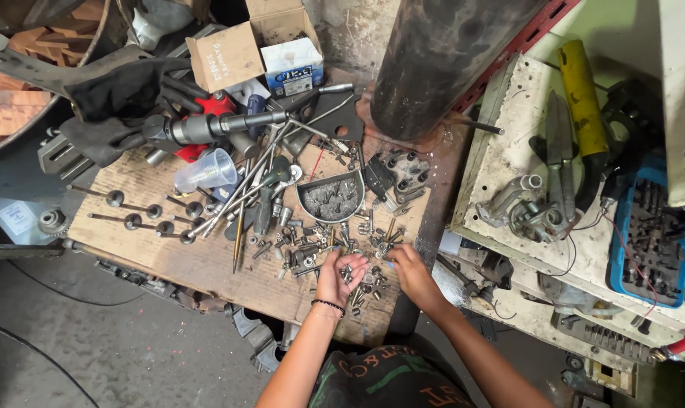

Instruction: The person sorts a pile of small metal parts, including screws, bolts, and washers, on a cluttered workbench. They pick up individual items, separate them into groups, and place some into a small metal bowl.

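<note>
Left hand: palm up, cupping small bolts.
Right hand: fingers down, picking at bolts on the surface.

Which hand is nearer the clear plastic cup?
Left. The left hand lies below and to the right of the clear plastic cup; the right hand is farther right, past the left hand.
</note>
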